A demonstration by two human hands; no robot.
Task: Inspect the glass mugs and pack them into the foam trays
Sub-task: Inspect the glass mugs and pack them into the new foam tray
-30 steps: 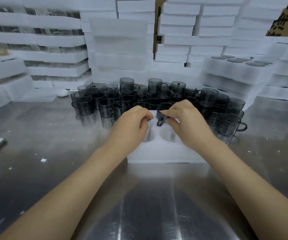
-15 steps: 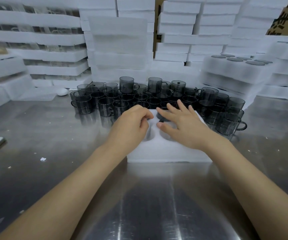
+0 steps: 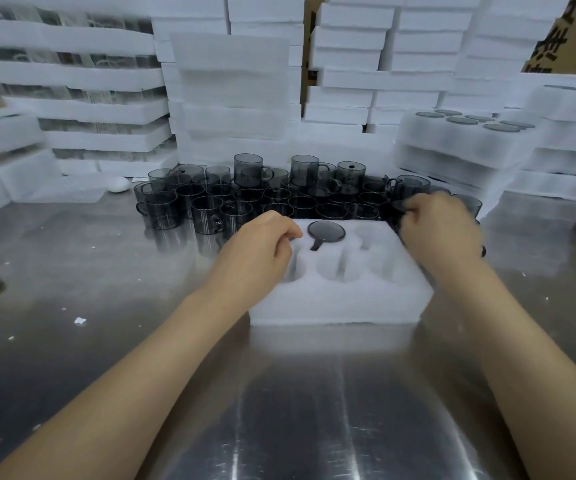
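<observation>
Foam stacks [image 3: 231,84]: white trays piled across the whole upper frame; a filled tray [image 3: 466,133] at upper right shows about 6 dark round mug bottoms.
Steel table [image 3: 71,271]: fills the lower frame, with small white crumbs at lower left.
Loose glass mugs [image 3: 279,192]: a dense cluster of smoky mugs at frame centre, just behind the working tray, a few stacked on others.
Working foam tray [image 3: 335,303]: sits at centre, in front of the cluster; several round pockets show.
Packed mug [image 3: 326,231]: 1 mug sits upside down in a far pocket, its handle lying in the slot toward the viewer.
Left hand [image 3: 262,251]: fingers curled, resting on the tray's left side just beside the packed mug; whether it pinches anything cannot be told.
Right hand [image 3: 439,226]: at centre right, beyond the tray's right edge, fingers curled round a mug at the cluster's right end; motion blur hides the exact grip.
Progress: judged early for this tray, with 1 pocket filled and the others that show empty; dozens of loose mugs remain to inspect and pack.
Change: 0.5 s ago the right hand lay spread over the tray beside the left, covering the mug; now it has left the tray and reached right into the cluster, and the seated mug is uncovered. The left hand has stayed in place.
</observation>
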